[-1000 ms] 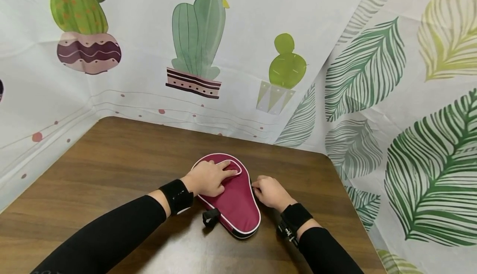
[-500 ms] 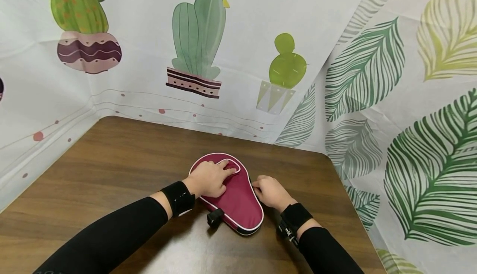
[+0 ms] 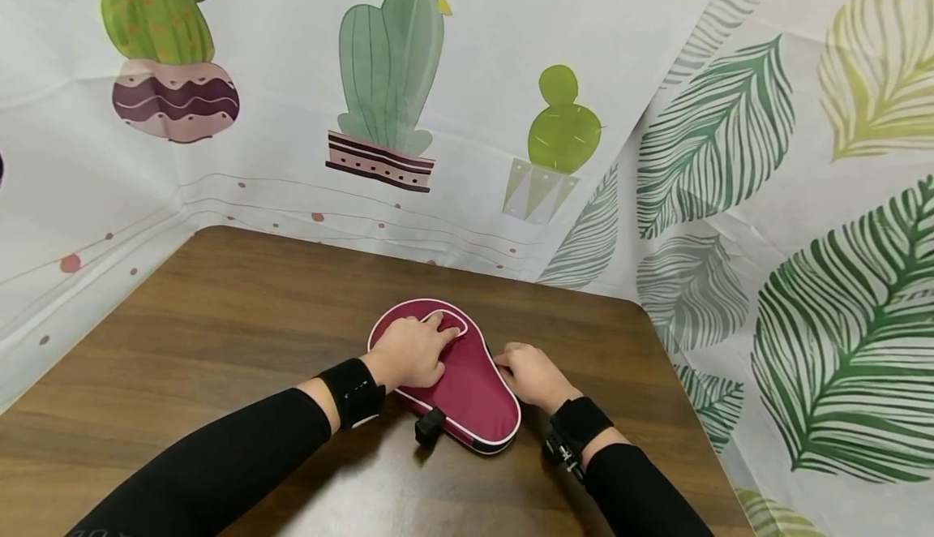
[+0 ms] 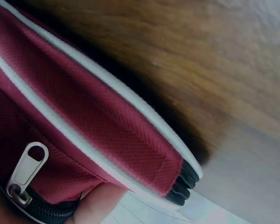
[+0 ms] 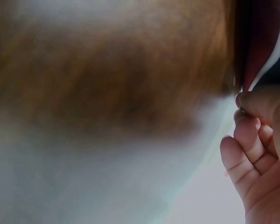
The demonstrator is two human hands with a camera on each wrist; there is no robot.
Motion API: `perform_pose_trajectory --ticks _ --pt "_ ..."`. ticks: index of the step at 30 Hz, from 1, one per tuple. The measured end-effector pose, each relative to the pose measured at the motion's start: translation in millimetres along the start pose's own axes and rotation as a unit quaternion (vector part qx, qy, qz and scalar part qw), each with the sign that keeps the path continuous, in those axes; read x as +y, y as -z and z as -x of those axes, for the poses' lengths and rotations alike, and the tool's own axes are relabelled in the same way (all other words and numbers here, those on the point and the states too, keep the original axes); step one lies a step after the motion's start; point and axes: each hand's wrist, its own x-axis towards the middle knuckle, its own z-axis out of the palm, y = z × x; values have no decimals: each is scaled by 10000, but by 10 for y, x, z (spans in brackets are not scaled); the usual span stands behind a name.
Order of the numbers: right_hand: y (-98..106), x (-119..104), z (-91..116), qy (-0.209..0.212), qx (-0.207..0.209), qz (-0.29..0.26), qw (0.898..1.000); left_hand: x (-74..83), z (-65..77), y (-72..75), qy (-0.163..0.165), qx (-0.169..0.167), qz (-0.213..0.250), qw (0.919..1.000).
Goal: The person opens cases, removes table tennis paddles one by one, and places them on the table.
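A maroon table tennis bat case (image 3: pixel 477 395) with white piping lies flat on the table, its narrow end toward the person. My left hand (image 3: pixel 409 352) rests on the wide end, fingers spread over the small front pocket (image 3: pixel 452 324). The left wrist view shows that pocket's silver zipper pull (image 4: pixel 30 163) beside the hand, and the case's side wall (image 4: pixel 93 105). At the case's right edge, my right hand (image 3: pixel 535 376) pinches a small zipper pull (image 5: pixel 242 110) between thumb and forefinger, mostly hidden by the fingertips.
A black strap end (image 3: pixel 429 426) sticks out from the case's left edge. The brown wooden table (image 3: pixel 292 302) meets a white cloth backdrop (image 3: pixel 277 99) printed with cacti and leaves at the back and sides.
The case has turned slightly counterclockwise under my left hand, its narrow end shifting right and a little away, its wide end left. My right hand has stayed almost in place.
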Motion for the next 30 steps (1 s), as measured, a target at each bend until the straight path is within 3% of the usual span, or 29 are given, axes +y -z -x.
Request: perform_pose_trajectory --ticks 30 --pt "22 7 39 84 -81 -215 9997 65 44 39 261 19 -111 9996"
